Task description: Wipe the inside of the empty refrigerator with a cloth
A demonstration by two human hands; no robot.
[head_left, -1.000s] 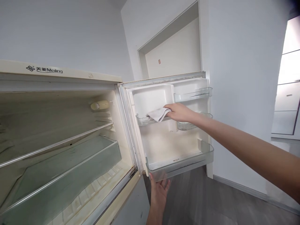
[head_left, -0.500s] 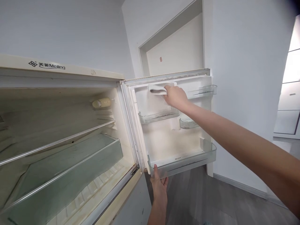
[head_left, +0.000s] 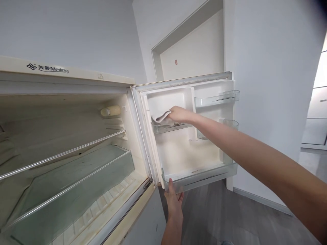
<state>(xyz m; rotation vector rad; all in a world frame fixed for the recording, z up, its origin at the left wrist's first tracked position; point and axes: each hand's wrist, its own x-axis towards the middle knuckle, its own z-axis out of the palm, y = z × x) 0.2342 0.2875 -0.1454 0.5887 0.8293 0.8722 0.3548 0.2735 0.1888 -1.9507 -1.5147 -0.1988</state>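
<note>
My right hand [head_left: 179, 114] is closed on a pale cloth [head_left: 161, 117], bunched at the left end of the upper-left door shelf [head_left: 176, 127]. The cloth lies against the white inner lining of the open refrigerator door [head_left: 176, 149]. Lower down, my left hand [head_left: 174, 199] grips the door's bottom edge from below, its thumb up against the front of the clear bottom door bin [head_left: 204, 180]. Some of its fingers are behind the bin and seen only in part.
To the left stands the refrigerator body [head_left: 76, 80], with a glass shelf [head_left: 63, 151] and a greenish clear drawer [head_left: 84, 190] inside. Two smaller clear bins, the upper one [head_left: 217, 99] plainly seen, sit on the door's right half. Behind the door is a wall recess [head_left: 196, 47].
My right hand has moved the cloth down and left, from the upper part of the door lining to the upper-left shelf. My left hand stays at the bottom of the door.
</note>
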